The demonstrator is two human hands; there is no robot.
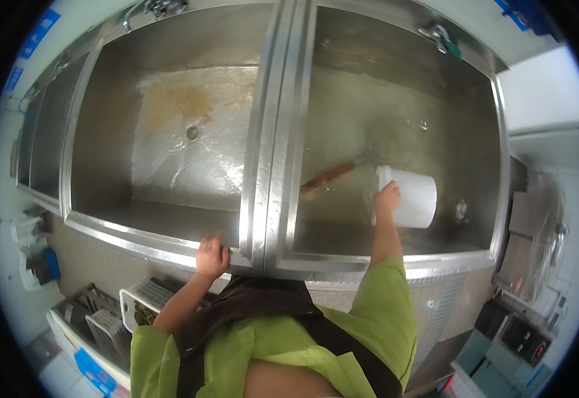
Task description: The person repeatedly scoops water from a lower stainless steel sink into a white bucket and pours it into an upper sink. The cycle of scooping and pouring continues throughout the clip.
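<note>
My right hand (388, 198) grips a white plastic bucket (414, 199) lying on its side in the right sink basin, its rimmed mouth towards the left. Murky water (349, 114) stands in that basin. Left of the bucket, a round strainer (391, 139) with a reddish-brown handle (327, 177) lies in the water; its round part is blurred. My left hand (212, 256) rests on the front rim of the left steel basin (190, 174), fingers over the edge, holding no object. That basin has a round drain (193, 133) and brownish stains on its floor.
Faucets (165, 7) (438, 37) are mounted along the back of the sinks. A raised steel divider (272, 149) separates the two basins. White plastic baskets (137, 303), one with leafy greens, stand low at left. At lower right is an appliance with a control panel (525, 338).
</note>
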